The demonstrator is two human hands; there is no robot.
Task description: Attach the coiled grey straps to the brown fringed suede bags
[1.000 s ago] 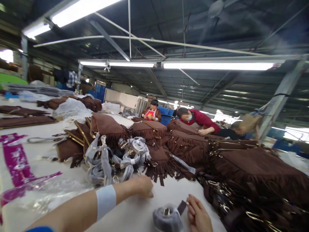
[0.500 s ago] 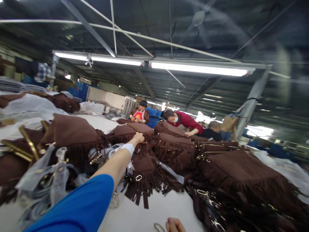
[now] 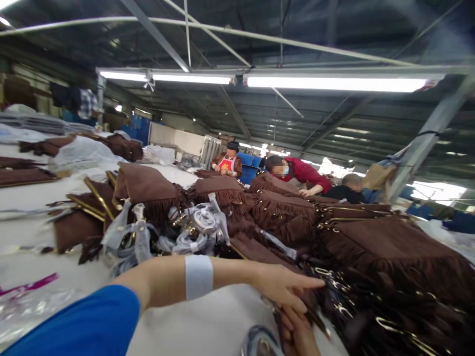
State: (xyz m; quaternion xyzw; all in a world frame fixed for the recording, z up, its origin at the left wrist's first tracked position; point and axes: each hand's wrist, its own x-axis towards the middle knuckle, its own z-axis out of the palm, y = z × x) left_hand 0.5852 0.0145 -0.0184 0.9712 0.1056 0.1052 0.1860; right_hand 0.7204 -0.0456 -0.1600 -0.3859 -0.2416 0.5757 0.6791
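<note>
My left arm, in a blue sleeve with a pale band round the wrist, reaches across the front. My left hand (image 3: pixel 284 287) lies over a brown fringed bag (image 3: pixel 256 249), its index finger stretched out and the others apart. Just below, my right hand (image 3: pixel 299 329) is partly hidden under it, fingers bent round a dark brown part that looks like the bag. A gold zip edge shows beside the hands. Near the bottom edge lies a coiled strap (image 3: pixel 261 341) in clear wrap. More wrapped straps (image 3: pixel 204 220) lie behind my forearm.
Brown fringed bags (image 3: pixel 386 242) are piled across the table, with dark straps and gold clips (image 3: pixel 341 296) at right. Plastic wrapping (image 3: pixel 33 316) lies on the white table (image 3: pixel 193 329). Two co-workers (image 3: pixel 227 162) (image 3: pixel 304 175) and another person's head are behind the pile.
My left hand has come back from the pile towards the right front, beside my right hand. A bag lies nearer to me. The view has shifted, and a coiled strap shows at the bottom.
</note>
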